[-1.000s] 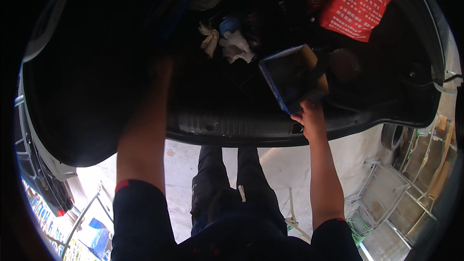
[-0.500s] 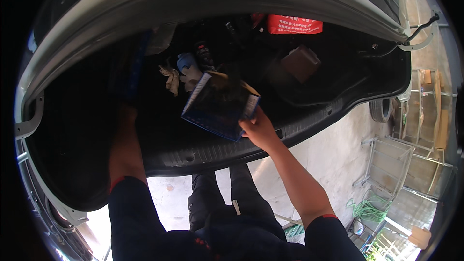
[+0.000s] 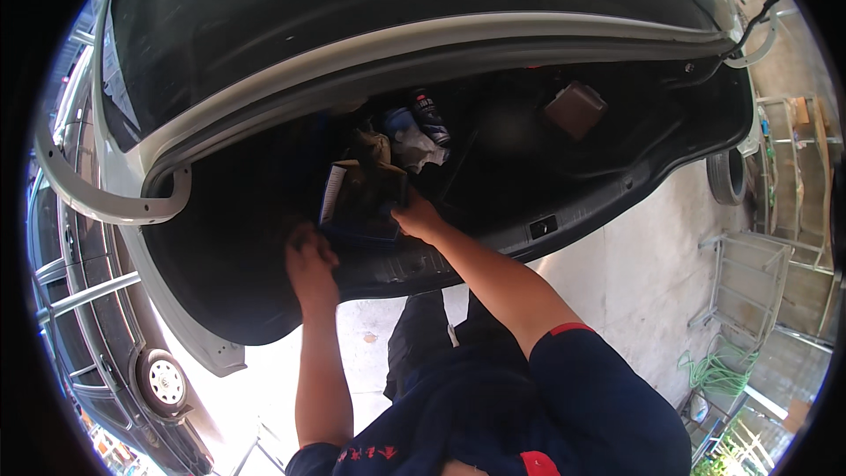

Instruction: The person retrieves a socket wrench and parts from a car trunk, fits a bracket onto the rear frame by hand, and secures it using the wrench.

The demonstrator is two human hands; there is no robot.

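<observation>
My right hand [image 3: 418,217] is closed on the right edge of an open-topped box [image 3: 357,231] with blue sides and a white printed strip. Its inside is dark; some dark contents show faintly. Just left of the box is my left hand [image 3: 310,256], slightly blurred, its fingers loosely bent and apart with nothing in them. Beyond the box lie a crumpled tan glove or cloth [image 3: 377,146], a whitish-grey crumpled cloth [image 3: 418,148], a blue roll-like item [image 3: 398,120] and a dark spray can [image 3: 431,116].
All this sits in a car's dark open trunk [image 3: 493,203]. A brown box-like case [image 3: 575,109] lies at the right. The trunk hinge arm [image 3: 115,203] curves at left. Outside are a tyre [image 3: 726,178], a metal rack [image 3: 749,282], a green hose [image 3: 718,366] and another car [image 3: 97,300].
My left hand has drawn back from the dark far-left area by a blue-edged item and moved toward the box. The box has shifted left in the picture with my right hand; the view has tilted.
</observation>
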